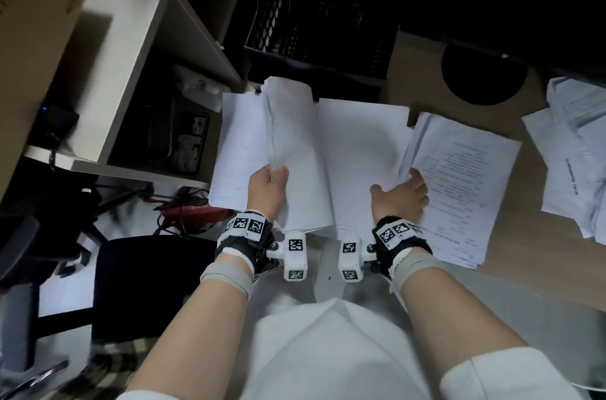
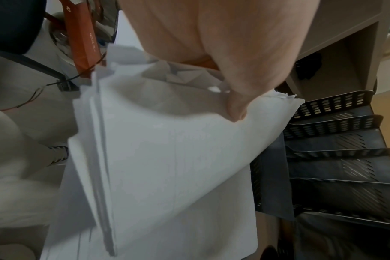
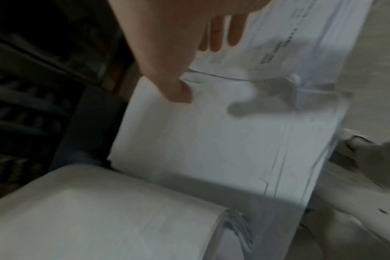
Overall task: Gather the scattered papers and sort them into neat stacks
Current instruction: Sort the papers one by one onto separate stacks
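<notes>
Left hand (image 1: 266, 190) grips a curled sheaf (image 1: 288, 150) raised above the blank stack (image 1: 360, 150); right hand (image 1: 401, 198), fingers extended, slides under the printed stack (image 1: 465, 180) just beside; loose papers (image 1: 570, 150) far right.

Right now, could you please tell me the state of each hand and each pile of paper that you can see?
Left hand: grips a curled bundle of sheets.
Bundle: lifted, bent over, edges uneven.
Right hand: fingers straight, slid under the printed stack's edge.
Blank stack: lying flat, between the hands.
Printed stack: flat, face up, left edge raised.
Far pile: loose, untidy, untouched.
</notes>
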`<action>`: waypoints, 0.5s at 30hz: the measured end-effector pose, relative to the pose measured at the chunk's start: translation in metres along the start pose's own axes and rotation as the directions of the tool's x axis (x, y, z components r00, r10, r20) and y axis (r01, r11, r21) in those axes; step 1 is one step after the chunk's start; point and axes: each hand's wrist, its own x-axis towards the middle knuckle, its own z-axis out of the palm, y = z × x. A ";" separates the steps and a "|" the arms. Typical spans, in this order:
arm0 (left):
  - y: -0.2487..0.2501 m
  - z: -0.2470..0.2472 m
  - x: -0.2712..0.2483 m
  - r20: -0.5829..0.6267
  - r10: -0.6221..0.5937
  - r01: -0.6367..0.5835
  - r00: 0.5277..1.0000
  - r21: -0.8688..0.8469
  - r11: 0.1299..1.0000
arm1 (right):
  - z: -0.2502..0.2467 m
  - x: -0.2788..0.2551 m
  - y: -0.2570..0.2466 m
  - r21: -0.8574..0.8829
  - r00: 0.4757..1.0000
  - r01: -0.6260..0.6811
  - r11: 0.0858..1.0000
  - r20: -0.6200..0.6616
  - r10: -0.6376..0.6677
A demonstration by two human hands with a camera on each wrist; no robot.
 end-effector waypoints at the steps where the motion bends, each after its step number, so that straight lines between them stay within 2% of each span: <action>1: 0.002 -0.001 0.000 0.015 -0.002 0.003 1.000 -0.020 1.000 | 0.002 -0.003 -0.007 0.105 0.990 0.106 0.989 0.085 -0.115; 2: 0.003 0.000 0.001 0.044 -0.010 0.012 0.999 -0.044 0.999 | 0.002 -0.010 -0.019 0.253 0.949 0.148 0.956 0.236 -0.209; 4: 0.006 0.003 0.000 0.125 -0.041 0.052 0.991 -0.089 0.995 | 0.000 -0.027 -0.046 0.436 0.778 -0.002 0.900 0.566 -0.272; 5: 0.009 0.004 -0.003 0.158 -0.035 0.052 0.987 -0.108 0.993 | 0.000 -0.031 -0.057 0.478 0.716 -0.065 0.876 0.634 -0.293; 6: 0.016 0.005 -0.007 0.184 -0.005 0.028 0.983 -0.126 0.992 | 0.000 -0.033 -0.065 0.499 0.692 -0.078 0.863 0.650 -0.314; 9: 0.033 0.008 -0.012 0.210 0.108 -0.078 0.972 -0.148 0.986 | -0.004 -0.027 -0.075 0.519 0.685 0.016 0.855 0.617 -0.388; 11: 0.038 0.012 -0.009 0.172 0.181 -0.173 0.968 -0.061 0.983 | -0.009 -0.021 -0.073 0.535 0.678 0.052 0.843 0.601 -0.423; 15: 0.046 0.012 -0.012 0.238 0.113 -0.075 0.965 -0.160 0.984 | -0.015 -0.020 -0.075 0.588 0.680 0.056 0.807 0.569 -0.462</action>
